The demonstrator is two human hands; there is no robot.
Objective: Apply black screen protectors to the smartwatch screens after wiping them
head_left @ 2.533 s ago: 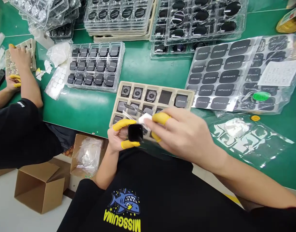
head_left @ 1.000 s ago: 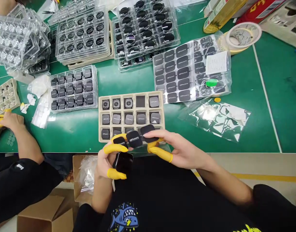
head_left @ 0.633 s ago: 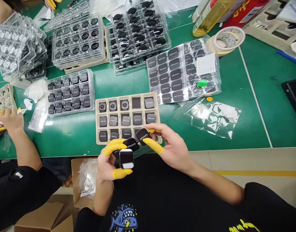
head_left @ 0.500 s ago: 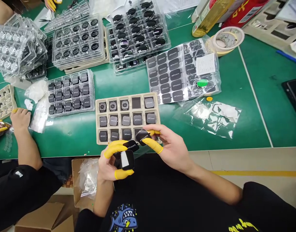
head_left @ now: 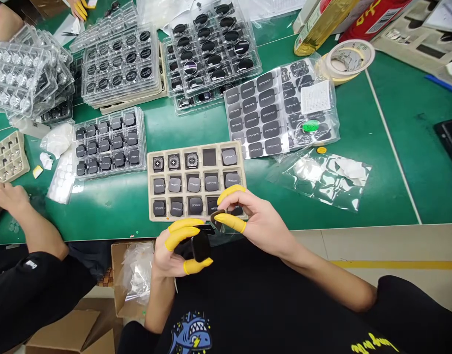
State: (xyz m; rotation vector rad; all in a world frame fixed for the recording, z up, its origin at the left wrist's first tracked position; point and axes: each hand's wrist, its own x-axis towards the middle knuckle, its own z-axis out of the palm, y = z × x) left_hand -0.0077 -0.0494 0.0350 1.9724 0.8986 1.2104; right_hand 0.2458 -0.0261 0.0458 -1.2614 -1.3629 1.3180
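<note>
My left hand (head_left: 170, 253), with yellow finger cots, is closed around a black square watch case (head_left: 201, 247) whose smooth dark face is turned to the right. A dark sticker sheet (head_left: 208, 229) juts out between its fingers above the case. Just right of it, my right hand (head_left: 260, 226) pinches a small dark rounded sticker (head_left: 217, 220) between thumb and fingertips, seen nearly edge-on. Behind both hands lies a beige tray (head_left: 151, 187) of watch cases, most covered with dark printed stickers. Three in its back row show their round sensor backs, and one slot there has no case.
Printed sticker sheets (head_left: 253, 118) lie behind the right hand, near a clear bag (head_left: 329, 182) and tape rolls (head_left: 349, 60). Clear trays (head_left: 109, 140) of parts stand at the left and back. A co-worker's arm (head_left: 41, 221) rests on the table's left side.
My right hand has tilted its sticker from face-up to nearly edge-on. My left hand has turned the watch case and moved slightly right. The co-worker's hand has shifted left.
</note>
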